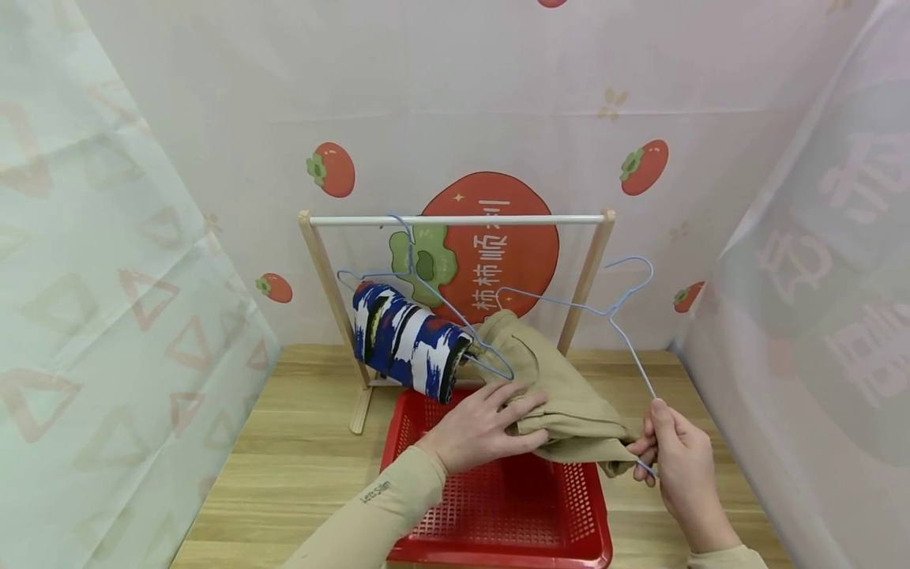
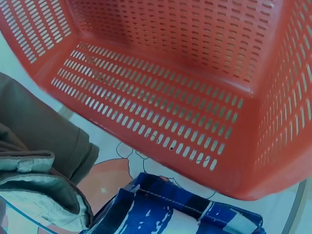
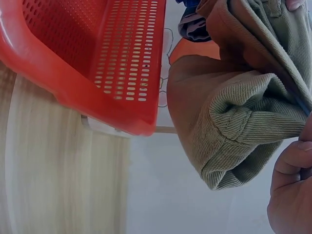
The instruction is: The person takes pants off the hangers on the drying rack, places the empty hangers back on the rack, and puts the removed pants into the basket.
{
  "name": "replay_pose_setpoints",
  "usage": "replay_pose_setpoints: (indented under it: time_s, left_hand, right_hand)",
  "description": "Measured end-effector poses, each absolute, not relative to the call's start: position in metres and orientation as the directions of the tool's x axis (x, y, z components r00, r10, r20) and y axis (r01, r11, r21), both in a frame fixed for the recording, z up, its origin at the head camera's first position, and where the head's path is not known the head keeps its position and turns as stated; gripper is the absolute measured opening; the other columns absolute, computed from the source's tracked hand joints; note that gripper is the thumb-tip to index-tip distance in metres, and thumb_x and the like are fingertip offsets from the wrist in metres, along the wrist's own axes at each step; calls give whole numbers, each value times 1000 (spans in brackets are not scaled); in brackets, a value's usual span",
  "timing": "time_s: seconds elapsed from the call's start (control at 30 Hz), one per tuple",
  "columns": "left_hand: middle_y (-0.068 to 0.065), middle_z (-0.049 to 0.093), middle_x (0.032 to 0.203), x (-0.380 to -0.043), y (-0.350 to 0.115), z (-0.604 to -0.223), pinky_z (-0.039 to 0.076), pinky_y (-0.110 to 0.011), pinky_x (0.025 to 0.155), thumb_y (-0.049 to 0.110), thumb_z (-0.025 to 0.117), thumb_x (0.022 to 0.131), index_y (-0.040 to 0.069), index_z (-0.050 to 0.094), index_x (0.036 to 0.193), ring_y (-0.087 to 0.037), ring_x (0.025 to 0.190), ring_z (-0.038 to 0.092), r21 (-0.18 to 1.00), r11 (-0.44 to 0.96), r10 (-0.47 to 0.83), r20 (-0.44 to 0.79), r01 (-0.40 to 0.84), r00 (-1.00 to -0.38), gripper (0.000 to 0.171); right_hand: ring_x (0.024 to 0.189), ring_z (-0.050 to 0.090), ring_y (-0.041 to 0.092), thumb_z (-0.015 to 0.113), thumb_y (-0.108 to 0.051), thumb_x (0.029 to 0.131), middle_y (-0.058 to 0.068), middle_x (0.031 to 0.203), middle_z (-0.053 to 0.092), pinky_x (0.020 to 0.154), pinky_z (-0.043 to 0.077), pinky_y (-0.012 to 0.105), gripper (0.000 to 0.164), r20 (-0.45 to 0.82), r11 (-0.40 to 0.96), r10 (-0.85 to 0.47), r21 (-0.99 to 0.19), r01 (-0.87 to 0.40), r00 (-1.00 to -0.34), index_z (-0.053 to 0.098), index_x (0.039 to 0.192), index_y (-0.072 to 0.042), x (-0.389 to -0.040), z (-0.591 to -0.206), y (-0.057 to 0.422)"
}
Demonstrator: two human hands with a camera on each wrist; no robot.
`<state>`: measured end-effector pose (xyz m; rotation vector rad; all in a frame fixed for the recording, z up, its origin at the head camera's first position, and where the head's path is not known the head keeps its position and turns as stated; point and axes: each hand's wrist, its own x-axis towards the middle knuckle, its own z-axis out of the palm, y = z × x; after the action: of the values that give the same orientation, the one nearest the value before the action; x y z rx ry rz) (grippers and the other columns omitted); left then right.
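Khaki trousers (image 1: pixel 554 379), bunched in folds, hang at a slant on a blue wire hanger (image 1: pixel 626 316) whose hook points up. My right hand (image 1: pixel 682 458) grips the hanger's lower right corner, with the edge of the cloth at its fingertips. My left hand (image 1: pixel 490 423) holds the trousers' left side, fingers over the cloth and thumb at the lower fold. In the right wrist view, the trousers (image 3: pixel 234 122) show a seam and an open fold near the right hand (image 3: pixel 292 185). Part of the hanger is hidden inside the cloth.
A wooden rack with a white rail (image 1: pixel 498 220) stands behind. On it, a second blue hanger (image 1: pixel 410 253) carries a blue, white and black patterned garment (image 1: pixel 405 336). A red perforated basket (image 1: pixel 498 537) sits below the hands on the wooden table (image 1: pixel 284 458).
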<state>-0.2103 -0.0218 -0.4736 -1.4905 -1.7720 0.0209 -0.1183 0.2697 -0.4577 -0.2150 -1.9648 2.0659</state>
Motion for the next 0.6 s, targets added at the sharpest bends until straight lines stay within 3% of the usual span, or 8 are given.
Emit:
replay_pose_setpoints:
  time_s: [0.13,0.27,0.43,0.6]
  left_hand:
    - [-16,55,144,-207,-19,-476,55,-44,100,9,35,111,29,59,127,-36,123,62,-455,310,802,596,835,27,36]
    - [-15,54,145,-201,-16,-477,54,-41,103,9,44,108,30,60,131,-32,128,59,-425,329,794,607,843,-3,35]
    - [-12,55,143,-196,-14,-475,54,-36,102,9,47,107,32,56,132,-28,128,59,-398,352,793,608,847,-44,35]
    - [-8,58,136,-195,-10,-466,55,-31,99,10,50,106,32,57,138,-23,121,61,-374,349,782,621,859,-47,39]
  right_hand:
    - [32,55,17,46,-37,109,5,53,63,28,38,28,48,81,-40,308,-994,-98,-948,48,73,-4,-119,-459,270]
    - [32,54,17,46,-37,108,5,53,63,28,38,28,49,74,-46,308,-995,-93,-949,48,73,-4,-119,-460,271]
    - [32,54,18,46,-37,109,5,52,62,28,39,29,49,74,-37,311,-995,-90,-947,48,73,-3,-118,-462,272]
    - [33,54,20,47,-37,108,6,53,62,29,40,30,50,70,7,325,-997,-72,-943,48,75,0,-118,-462,273]
